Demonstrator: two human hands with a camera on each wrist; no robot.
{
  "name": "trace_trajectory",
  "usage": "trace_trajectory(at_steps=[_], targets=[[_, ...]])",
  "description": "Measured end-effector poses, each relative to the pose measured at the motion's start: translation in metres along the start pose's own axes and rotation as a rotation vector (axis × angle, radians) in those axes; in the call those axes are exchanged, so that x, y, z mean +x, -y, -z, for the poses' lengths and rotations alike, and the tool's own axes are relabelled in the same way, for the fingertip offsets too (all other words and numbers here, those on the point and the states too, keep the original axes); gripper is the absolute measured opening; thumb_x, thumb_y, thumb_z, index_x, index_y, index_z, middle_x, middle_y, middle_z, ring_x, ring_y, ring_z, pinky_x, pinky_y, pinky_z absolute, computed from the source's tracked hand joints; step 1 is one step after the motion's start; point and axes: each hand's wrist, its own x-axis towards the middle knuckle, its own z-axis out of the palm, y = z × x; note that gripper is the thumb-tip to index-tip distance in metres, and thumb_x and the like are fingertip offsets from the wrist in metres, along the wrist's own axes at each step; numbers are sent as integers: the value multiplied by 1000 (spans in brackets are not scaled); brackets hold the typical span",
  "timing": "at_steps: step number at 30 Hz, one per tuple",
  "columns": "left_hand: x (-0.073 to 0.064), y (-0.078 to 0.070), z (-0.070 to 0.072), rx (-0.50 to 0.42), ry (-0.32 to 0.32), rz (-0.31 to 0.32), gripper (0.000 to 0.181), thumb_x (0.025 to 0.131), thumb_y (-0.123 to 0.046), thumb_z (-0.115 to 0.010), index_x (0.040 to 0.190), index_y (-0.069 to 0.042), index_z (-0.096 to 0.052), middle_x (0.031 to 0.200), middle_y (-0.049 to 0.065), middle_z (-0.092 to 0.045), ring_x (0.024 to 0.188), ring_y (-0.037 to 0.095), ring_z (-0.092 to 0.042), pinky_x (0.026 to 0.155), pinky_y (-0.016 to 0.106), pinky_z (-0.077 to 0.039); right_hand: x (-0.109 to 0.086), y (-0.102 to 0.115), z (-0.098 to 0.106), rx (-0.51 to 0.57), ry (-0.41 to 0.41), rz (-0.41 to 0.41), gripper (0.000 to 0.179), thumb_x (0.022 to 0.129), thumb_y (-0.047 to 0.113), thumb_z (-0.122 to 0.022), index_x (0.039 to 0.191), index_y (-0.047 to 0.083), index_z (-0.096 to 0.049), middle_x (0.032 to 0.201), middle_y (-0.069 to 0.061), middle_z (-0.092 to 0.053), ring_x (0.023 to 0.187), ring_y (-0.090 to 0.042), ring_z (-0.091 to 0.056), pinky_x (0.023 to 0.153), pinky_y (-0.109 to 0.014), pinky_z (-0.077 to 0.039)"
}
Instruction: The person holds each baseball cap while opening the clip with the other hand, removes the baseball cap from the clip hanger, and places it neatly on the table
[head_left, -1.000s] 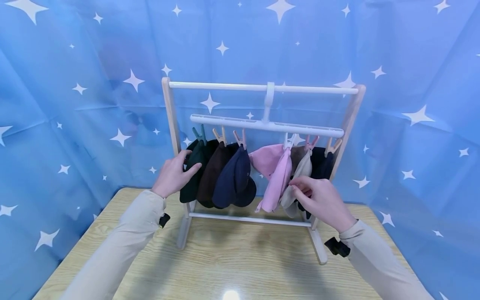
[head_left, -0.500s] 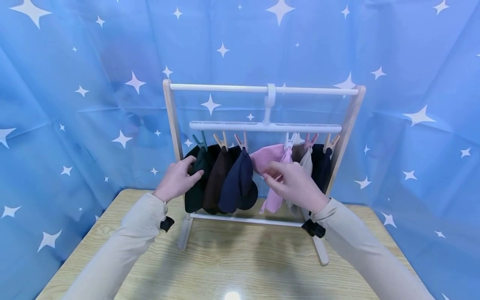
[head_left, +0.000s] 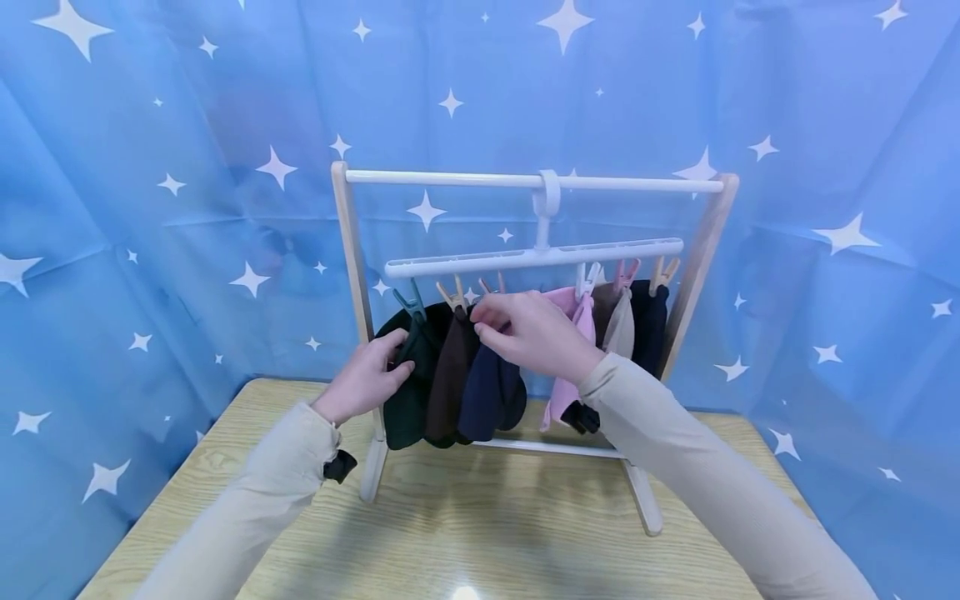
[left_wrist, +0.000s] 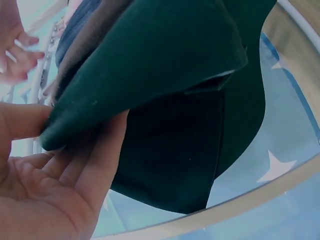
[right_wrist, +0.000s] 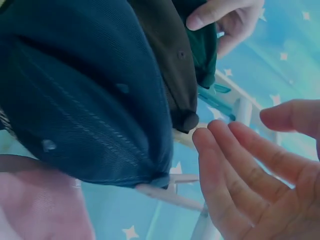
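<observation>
Caps hang by clothespins from a white hanger (head_left: 510, 262). At the left end, my left hand (head_left: 365, 379) pinches the dark green cap (left_wrist: 165, 55), thumb on one side and fingers on the other. A teal clothespin (head_left: 411, 302) grips that cap's top. My right hand (head_left: 536, 333) is in front of the navy cap (head_left: 487, 400), close to its clothespin, and holds nothing. In the right wrist view its fingers (right_wrist: 235, 165) are relaxed and apart from the navy cap. Between green and navy hangs a brown cap (head_left: 447, 392).
Right of the navy cap hang a pink cap (head_left: 585, 317), a beige cap (head_left: 619, 325) and a black cap (head_left: 651, 325). The hanger hooks over the top bar (head_left: 450, 177) of a small rack on a wooden table (head_left: 420, 542). A blue starred curtain (head_left: 225, 125) stands behind.
My right hand has moved left, from the beige cap past the pink one to the navy cap. The hanger has tipped, its left end now lower. My left hand stays at the green cap, slightly lower.
</observation>
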Motion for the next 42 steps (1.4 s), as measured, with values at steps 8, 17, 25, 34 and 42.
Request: trace_trajectory(at_steps=[8, 17, 25, 34, 42], targets=[[-7, -3, -6, 14, 19, -60, 10, 96, -1, -55, 106, -2, -53, 63, 2, -47, 48, 16, -45, 51, 30, -37, 26, 10, -6, -43, 67, 4, 20, 93, 9, -61, 111, 0, -67, 101, -8, -69, 86, -13, -65, 80, -31, -52], [-16, -8, -14, -31, 64, -93, 8, 96, -2, -57, 104, -4, -55, 58, 0, -43, 44, 14, -40, 47, 28, -34, 40, 25, -17, -257, 50, -22, 18, 91, 17, -66, 106, 8, -69, 90, 0, -68, 79, -12, -62, 71, -31, -52], [-22, -14, -17, 17, 45, -139, 6, 95, -2, -59, 99, -4, -54, 56, -3, -40, 42, 10, -36, 46, 26, -33, 50, 42, -21, -449, -3, -37, 26, 90, 33, -69, 76, 11, -68, 60, 3, -51, 55, -13, -49, 46, -26, -38], [-25, -22, -17, 18, 46, -204, 3, 94, -3, -60, 95, -5, -57, 56, -6, -39, 44, 7, -36, 48, 26, -34, 53, 58, -31, -669, -64, -83, 58, 82, 62, -65, 51, 17, -46, 48, 3, -33, 42, -14, -40, 37, -25, -26], [-30, -26, -12, -1, 65, -203, 7, 94, 0, -59, 98, -6, -58, 56, -6, -36, 44, 6, -33, 49, 25, -32, 57, 61, -31, -596, -58, -136, 51, 85, 48, -67, 53, 14, -47, 46, 2, -29, 39, -14, -34, 37, -24, -23]])
